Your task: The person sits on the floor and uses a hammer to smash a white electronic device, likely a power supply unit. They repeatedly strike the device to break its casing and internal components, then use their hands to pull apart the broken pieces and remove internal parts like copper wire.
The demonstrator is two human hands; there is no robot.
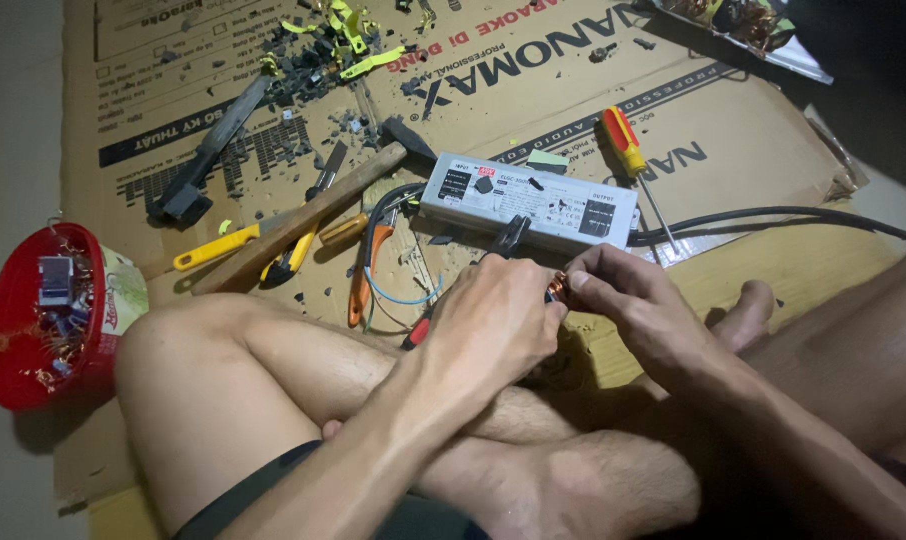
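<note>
I sit cross-legged on a sheet of cardboard (pixel 773 270). My left hand (pixel 493 320) grips a pair of pliers (pixel 511 236) with black jaws and a red handle that sticks out below the fist. My right hand (pixel 623 290) pinches a small copper-wound part (pixel 558 284) between its fingertips, right against my left hand. Just beyond both hands lies a long silver-grey power supply box (pixel 563 195) with black cables (pixel 773 213) running off to the right.
Around the box lie a red-and-yellow screwdriver (pixel 628 148), a wooden-handled hammer (pixel 303 215), orange-handled cutters (pixel 366 262), a yellow-handled tool (pixel 213 248) and a black flat bar (pixel 213 150). Broken black and yellow bits (pixel 323 50) are piled at the top. A red basket (pixel 13 350) of small parts stands at the left.
</note>
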